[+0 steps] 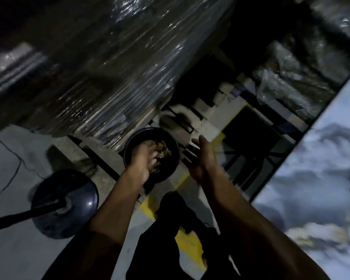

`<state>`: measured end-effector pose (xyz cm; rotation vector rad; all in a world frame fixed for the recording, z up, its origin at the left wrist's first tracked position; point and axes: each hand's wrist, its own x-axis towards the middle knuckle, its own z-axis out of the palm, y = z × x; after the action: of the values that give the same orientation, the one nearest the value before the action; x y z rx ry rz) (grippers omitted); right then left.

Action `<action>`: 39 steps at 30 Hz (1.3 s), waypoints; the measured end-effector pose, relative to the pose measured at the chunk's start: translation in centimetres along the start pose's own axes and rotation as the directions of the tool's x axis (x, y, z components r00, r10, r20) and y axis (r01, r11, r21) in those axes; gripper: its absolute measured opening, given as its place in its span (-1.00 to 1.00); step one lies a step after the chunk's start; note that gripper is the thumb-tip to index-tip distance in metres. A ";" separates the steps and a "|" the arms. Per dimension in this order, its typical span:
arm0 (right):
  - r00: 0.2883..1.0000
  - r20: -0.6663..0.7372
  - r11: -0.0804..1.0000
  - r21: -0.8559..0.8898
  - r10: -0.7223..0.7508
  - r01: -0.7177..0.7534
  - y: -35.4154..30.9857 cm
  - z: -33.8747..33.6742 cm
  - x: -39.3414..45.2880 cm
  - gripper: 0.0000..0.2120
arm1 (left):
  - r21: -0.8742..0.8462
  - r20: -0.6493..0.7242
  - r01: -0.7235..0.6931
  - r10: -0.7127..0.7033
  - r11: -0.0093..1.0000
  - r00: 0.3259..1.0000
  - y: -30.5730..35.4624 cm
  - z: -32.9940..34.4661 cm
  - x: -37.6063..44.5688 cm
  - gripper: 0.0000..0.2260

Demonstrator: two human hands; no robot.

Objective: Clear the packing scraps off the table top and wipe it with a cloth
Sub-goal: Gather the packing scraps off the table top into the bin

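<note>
I am holding my left hand (144,158) over the black bin (129,146), fingers curled around brown scraps (163,151); my right hand (200,158) is hovering spread beside it, by the marbled counter (315,178).

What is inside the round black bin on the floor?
The black bin holds a heap of brownish scraps. The left hand reaches into it and covers part of the heap, so the bottom and anything under the hand are hidden. The right hand is open beside it.
</note>
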<state>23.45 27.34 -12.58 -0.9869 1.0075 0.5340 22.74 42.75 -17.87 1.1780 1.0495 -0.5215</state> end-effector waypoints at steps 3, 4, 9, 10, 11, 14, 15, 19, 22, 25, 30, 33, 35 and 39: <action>0.992 0.035 0.992 0.036 -0.122 0.120 -2.6 -2.7 -5.5 -0.66 | 0.114 0.116 -0.166 0.153 0.980 0.982 1.4 3.4 -5.8 -0.69; 0.984 0.055 0.985 0.043 -0.168 0.166 -3.4 -3.6 -7.1 -0.66 | 0.140 0.155 -0.229 0.207 0.963 0.966 1.8 4.5 -7.5 -0.73; 0.798 0.026 0.745 -0.340 -0.602 0.574 -6.3 -12.8 -15.0 -0.78 | 0.352 0.348 -0.619 0.516 0.702 0.783 2.8 11.2 -14.5 -0.58; 0.727 0.030 0.608 -0.526 -0.686 0.595 -6.1 -15.4 -16.3 -0.74 | 0.415 0.406 -0.674 0.539 0.611 0.738 2.7 12.5 -15.7 -0.50; 0.659 0.041 0.461 -0.682 -0.751 0.568 -5.7 -18.0 -17.4 -0.67 | 0.468 0.461 -0.717 0.550 0.516 0.696 2.3 13.8 -16.8 -0.45; 0.530 0.031 0.218 -0.889 -0.847 0.402 -4.2 -24.3 -19.9 -0.47 | 0.531 0.628 -0.825 0.565 0.192 0.536 0.5 17.3 -19.7 -0.44; 0.521 -0.007 0.219 -0.912 -0.854 0.347 -3.6 -26.2 -20.2 -0.44 | 0.515 0.683 -0.854 0.567 0.074 0.461 -0.4 18.5 -20.6 -0.44; 0.452 -0.071 0.178 -0.964 -0.889 0.200 -2.2 -32.7 -20.8 -0.41 | 0.407 0.823 -0.891 0.504 -0.201 0.263 -4.4 23.0 -22.5 -0.39; 0.404 -0.080 0.146 -0.980 -0.911 0.135 -2.8 -37.5 -20.9 -0.41 | 0.442 0.857 -0.861 0.402 -0.254 0.322 -7.1 26.8 -23.5 -0.35; 0.371 -0.076 0.126 -0.986 -0.925 0.112 -4.5 -42.7 -20.6 -0.37 | 0.444 0.873 -0.842 0.360 -0.307 0.329 -9.5 30.7 -24.3 -0.33; 0.356 -0.024 0.052 -0.996 -0.934 0.070 -7.7 -51.4 -20.3 -0.36 | 0.558 0.822 -0.768 0.335 -0.313 0.461 -13.1 36.8 -24.8 -0.11; 0.412 -0.046 0.068 -0.997 -0.910 0.040 -10.0 -56.5 -19.9 -0.28 | 0.589 0.807 -0.729 0.305 -0.349 0.506 -14.6 39.6 -24.0 -0.01; 0.457 -0.051 0.074 -0.997 -0.888 0.032 -11.7 -59.2 -19.3 -0.23 | 0.589 0.807 -0.727 0.300 -0.353 0.509 -15.4 40.7 -23.4 0.01; 0.580 -0.080 0.111 -0.994 -0.810 0.019 -14.8 -62.5 -17.2 -0.15 | 0.602 0.787 -0.747 0.363 -0.281 0.498 -17.5 42.2 -23.6 -0.12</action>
<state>-1.34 -33.45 -2.23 -2.7446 0.7691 0.1536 14.24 -6.39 -5.18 2.5366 -0.6281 -0.5205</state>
